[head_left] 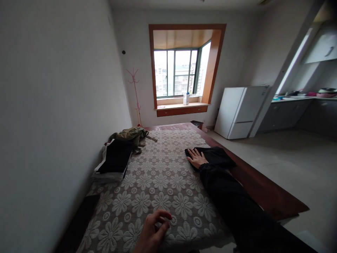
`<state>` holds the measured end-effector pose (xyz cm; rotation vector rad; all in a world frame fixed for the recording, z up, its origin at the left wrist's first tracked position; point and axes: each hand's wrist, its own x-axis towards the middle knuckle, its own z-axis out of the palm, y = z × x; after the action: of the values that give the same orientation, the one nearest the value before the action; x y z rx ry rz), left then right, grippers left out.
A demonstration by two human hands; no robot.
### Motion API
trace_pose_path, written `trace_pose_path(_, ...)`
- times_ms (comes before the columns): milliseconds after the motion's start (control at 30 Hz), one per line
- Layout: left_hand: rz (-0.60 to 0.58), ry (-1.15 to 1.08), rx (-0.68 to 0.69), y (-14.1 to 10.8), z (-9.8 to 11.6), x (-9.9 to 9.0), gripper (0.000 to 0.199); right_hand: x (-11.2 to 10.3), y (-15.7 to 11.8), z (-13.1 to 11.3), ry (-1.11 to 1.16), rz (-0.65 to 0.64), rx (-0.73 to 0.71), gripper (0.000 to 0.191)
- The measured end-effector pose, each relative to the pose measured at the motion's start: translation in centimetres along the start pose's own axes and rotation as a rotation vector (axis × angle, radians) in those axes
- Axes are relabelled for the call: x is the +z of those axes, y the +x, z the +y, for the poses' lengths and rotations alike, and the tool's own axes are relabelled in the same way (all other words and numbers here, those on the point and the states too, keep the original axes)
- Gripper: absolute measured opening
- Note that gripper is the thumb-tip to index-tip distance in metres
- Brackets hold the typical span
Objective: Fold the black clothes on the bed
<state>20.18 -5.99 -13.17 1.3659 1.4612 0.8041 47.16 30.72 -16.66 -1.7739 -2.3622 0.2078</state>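
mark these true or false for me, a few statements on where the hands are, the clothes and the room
1. The right hand lies spread on a black cloth. True.
2. The left hand is on that black cloth too. False: the left hand is apart from it, nearer the camera, with its fingers curled.
3. A stack of clothes sits on the side near the wall. True.
4. The fridge is black. False: the fridge is white.
5. The green bag is on the floor. False: the green bag is on the flowered cover, by the stack.
6. A container stands on the window sill. True.
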Motion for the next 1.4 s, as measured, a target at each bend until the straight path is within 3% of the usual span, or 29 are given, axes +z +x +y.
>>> trace_pose_path(100, -0.044, 0.042, 0.062, -0.1, 1.2, -2.0, 0.037, 0.4, -0.1, 0.3, -0.041, -0.019, 0.01, 0.07)
trace_pose_path(167, -0.004, 0.142, 0.159, 1.0, 2.4, -4.6, 0.035, 0.3, 0.1, 0.5, -0.055, -0.029, 0.01, 0.07)
trace_pose_path(267, 0.239, 0.395, 0.31, 4.9, 3.3, -9.9, 0.037, 0.2, 0.1, 0.5, -0.063, -0.035, 0.011, 0.07)
trace_pose_path(333, 0.508, 0.644, 0.343, 8.1, 2.9, -13.8, 0.043, 0.1, 0.0, 0.3, -0.059, -0.029, 0.013, 0.07)
trace_pose_path(400, 0.677, 0.891, 0.217, 10.9, 1.7, -17.3, 0.057, 0.0, -0.1, 0.1, -0.044, -0.017, 0.016, 0.07)
trace_pose_path(467, 0.723, 0.975, 0.1, 12.6, 0.4, -19.8, 0.065, -0.2, -0.3, 0.0, -0.016, -0.003, 0.016, 0.069)
trace_pose_path(567, 0.712, 0.962, 0.075, 13.6, -1.2, -21.7, 0.061, -0.7, -0.7, -0.1, 0.049, 0.021, 0.01, 0.069)
trace_pose_path(667, 0.707, 0.906, 0.073, 13.6, -1.4, -22.8, 0.052, -1.6, -1.2, -0.4, 0.145, 0.047, -0.005, 0.073)
trace_pose_path(767, 0.731, 0.808, 0.037, 13.5, -0.2, -24.3, 0.043, -2.9, -2.1, -1.2, 0.274, 0.085, -0.018, 0.074)
trace_pose_path(900, 0.89, 0.645, 0.072, 12.9, 3.2, -26.2, 0.049, -4.4, -5.0, -4.3, 0.474, 0.179, -0.07, 0.071)
trace_pose_path(967, 0.974, 0.569, 0.155, 11.8, 5.3, -25.5, 0.053, -4.5, -7.7, -7.0, 0.584, 0.19, -0.15, 0.073)
trace_pose_path(1033, 1.004, 0.48, 0.244, 9.6, 6.8, -22.9, 0.053, -4.1, -11.4, -10.3, 0.729, 0.133, -0.257, 0.074)
trace_pose_path(1100, 0.925, 0.278, 0.353, 6.8, 7.3, -18.1, 0.053, -3.3, -15.8, -13.9, 1.308, -0.095, -0.335, 0.076)
trace_pose_path(1167, 0.71, 0.186, 0.432, 3.8, 6.6, -11.9, 0.049, -2.3, -20.3, -17.1, 1.726, -0.268, -0.28, 0.074)
trace_pose_path(1233, 0.446, 0.196, 0.511, 1.4, 4.9, -5.5, 0.047, -1.1, -24.3, -19.3, 1.968, -0.289, -0.192, 0.077)
trace_pose_path(1267, 0.382, 0.194, 0.568, 0.6, 3.9, -2.7, 0.054, -0.4, -26.0, -20.0, 2.005, -0.273, -0.132, 0.083)
trace_pose_path(1333, 0.355, 0.202, 0.632, -0.5, 1.8, 1.3, 0.065, 1.1, -28.6, -20.5, 1.973, -0.23, 0.004, 0.089)
trace_pose_path(1400, 0.412, 0.185, 0.611, -0.6, 0.3, 3.3, 0.061, 2.5, -30.4, -20.4, 1.944, -0.149, 0.108, 0.084)
